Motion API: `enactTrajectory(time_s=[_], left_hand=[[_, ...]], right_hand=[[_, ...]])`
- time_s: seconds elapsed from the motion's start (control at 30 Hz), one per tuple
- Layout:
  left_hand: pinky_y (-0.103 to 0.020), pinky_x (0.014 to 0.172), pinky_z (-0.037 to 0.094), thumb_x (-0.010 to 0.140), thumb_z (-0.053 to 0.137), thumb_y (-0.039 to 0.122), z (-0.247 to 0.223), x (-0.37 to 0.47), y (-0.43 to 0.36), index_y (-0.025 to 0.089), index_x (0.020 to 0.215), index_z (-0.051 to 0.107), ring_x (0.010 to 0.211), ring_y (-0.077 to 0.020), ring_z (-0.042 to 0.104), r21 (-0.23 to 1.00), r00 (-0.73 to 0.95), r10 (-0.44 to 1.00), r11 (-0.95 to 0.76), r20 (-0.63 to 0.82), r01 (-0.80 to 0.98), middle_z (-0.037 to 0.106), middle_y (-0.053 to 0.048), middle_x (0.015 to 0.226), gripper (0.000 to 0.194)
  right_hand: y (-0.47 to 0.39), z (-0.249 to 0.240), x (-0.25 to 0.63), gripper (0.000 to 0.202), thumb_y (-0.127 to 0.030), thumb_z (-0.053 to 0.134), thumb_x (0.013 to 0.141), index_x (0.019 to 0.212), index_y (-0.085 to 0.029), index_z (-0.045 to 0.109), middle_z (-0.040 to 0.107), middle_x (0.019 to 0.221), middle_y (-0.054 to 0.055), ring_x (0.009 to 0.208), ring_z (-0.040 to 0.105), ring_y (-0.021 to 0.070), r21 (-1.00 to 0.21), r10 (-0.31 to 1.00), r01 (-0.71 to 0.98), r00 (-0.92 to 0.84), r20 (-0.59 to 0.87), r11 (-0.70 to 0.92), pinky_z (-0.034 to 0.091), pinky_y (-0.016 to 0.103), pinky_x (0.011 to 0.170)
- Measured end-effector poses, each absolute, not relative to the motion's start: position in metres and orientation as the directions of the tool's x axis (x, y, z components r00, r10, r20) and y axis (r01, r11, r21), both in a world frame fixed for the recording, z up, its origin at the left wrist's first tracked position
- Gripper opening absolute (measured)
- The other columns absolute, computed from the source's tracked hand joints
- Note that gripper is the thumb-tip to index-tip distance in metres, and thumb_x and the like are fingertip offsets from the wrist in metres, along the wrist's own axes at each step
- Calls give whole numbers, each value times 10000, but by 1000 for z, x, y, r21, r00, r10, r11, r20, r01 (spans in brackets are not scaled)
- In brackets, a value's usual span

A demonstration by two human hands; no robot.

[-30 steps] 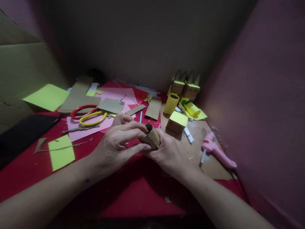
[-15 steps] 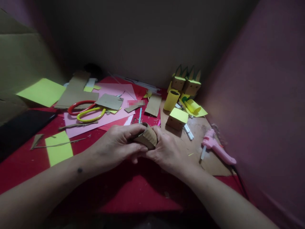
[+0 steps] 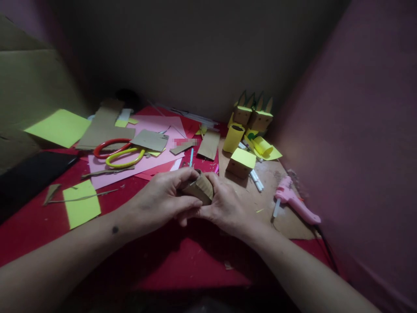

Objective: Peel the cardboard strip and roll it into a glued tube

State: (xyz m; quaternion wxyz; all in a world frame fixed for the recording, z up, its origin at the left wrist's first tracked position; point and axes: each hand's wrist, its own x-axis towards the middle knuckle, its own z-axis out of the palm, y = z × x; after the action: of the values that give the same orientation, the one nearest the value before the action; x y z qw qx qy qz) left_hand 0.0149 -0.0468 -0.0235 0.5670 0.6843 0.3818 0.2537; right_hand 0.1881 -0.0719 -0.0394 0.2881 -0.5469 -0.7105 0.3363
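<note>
A curved, tube-like piece of brown cardboard (image 3: 202, 189) is held between both hands above the red table. My left hand (image 3: 163, 195) grips its left side, with the thumb across the near edge. My right hand (image 3: 228, 206) closes round its right side. The fingertips of both hands come close together beneath the piece and are partly hidden. Beyond the hands, a yellow-topped cardboard box (image 3: 241, 162) and an upright yellow tube (image 3: 233, 138) stand on a cardboard sheet (image 3: 263, 191).
Scissors (image 3: 125, 157) with red and yellow handles lie among pink paper and cardboard pieces at left. A pink glue gun (image 3: 295, 200) rests at right. Small cardboard figures (image 3: 252, 115) stand at the back. A dark flat object (image 3: 39, 178) lies far left.
The camera view has shifted very slightly. Both hands still hold the cardboard piece in nearly the same pose; nothing has been let go.
</note>
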Motion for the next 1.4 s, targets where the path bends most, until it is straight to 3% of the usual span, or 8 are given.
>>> enactTrajectory(time_s=[0.1, 0.2, 0.37, 0.63, 0.87, 1.0, 1.1, 1.4], left_hand=[[-173, 451, 466, 781, 628, 179, -20, 14, -44, 168, 890, 621, 474, -89, 568, 970, 582, 800, 0, -147, 245, 628, 30, 611, 109], [-154, 432, 443, 776, 652, 206, -18, 14, -40, 157, 874, 650, 446, -77, 559, 963, 600, 775, 37, -196, 267, 653, 12, 603, 109], [-159, 403, 440, 747, 709, 282, -23, 15, -37, 172, 908, 661, 419, -90, 576, 952, 608, 741, 145, -285, 270, 675, 9, 609, 202], [-150, 394, 381, 733, 706, 326, -31, 16, -37, 156, 601, 691, 403, -83, 535, 935, 570, 760, 139, -312, 326, 632, -5, 467, 216], [-167, 429, 377, 762, 666, 294, -29, 15, -37, 162, 609, 680, 418, -91, 524, 945, 572, 764, 153, -300, 290, 606, -1, 448, 202], [-171, 457, 400, 745, 658, 194, -26, 15, -38, 170, 770, 693, 489, -102, 562, 953, 641, 706, 203, -302, 225, 645, 3, 561, 49], [-174, 445, 389, 736, 652, 164, -28, 16, -39, 172, 826, 680, 488, -104, 563, 953, 613, 730, 233, -302, 192, 632, 13, 555, 95], [-181, 436, 348, 774, 641, 195, -34, 13, -36, 151, 767, 674, 431, -72, 503, 966, 678, 689, 197, -256, 165, 638, 2, 565, 56]], right_hand=[[-69, -40, 188, 678, -290, 824, 626, 1212, -213, 493, 646, 1088, 36, 981, 613, 201, -862, 945, 456, -319, 75, 222, 487, 317, 818], [-67, -40, 189, 654, -197, 773, 666, 1255, -198, 487, 619, 1184, 67, 1062, 589, 215, -826, 938, 504, -336, 82, 252, 471, 354, 898], [-71, -39, 191, 519, -172, 651, 753, 1246, -196, 491, 634, 1151, 70, 1020, 605, 219, -763, 910, 565, -409, 70, 313, 489, 368, 866], [-77, -33, 189, 494, -170, 651, 797, 1259, -207, 481, 631, 1149, 75, 999, 617, 215, -703, 898, 617, -435, 71, 355, 502, 346, 816], [-71, -43, 192, 708, -330, 791, 707, 1332, -282, 462, 655, 1160, 35, 1058, 619, 234, -835, 906, 478, -420, 57, 273, 499, 376, 876], [-67, -48, 193, 650, -248, 801, 697, 1273, -265, 502, 679, 1086, 11, 1005, 648, 203, -931, 901, 326, -434, 7, 164, 525, 326, 838], [-64, -49, 194, 638, -185, 816, 663, 1227, -245, 524, 683, 1051, -2, 993, 654, 188, -959, 900, 242, -436, 27, 145, 529, 301, 837], [-64, -46, 194, 747, -245, 880, 559, 1224, -243, 538, 677, 1052, -4, 994, 643, 194, -915, 897, 336, -438, 58, 223, 514, 311, 859]])
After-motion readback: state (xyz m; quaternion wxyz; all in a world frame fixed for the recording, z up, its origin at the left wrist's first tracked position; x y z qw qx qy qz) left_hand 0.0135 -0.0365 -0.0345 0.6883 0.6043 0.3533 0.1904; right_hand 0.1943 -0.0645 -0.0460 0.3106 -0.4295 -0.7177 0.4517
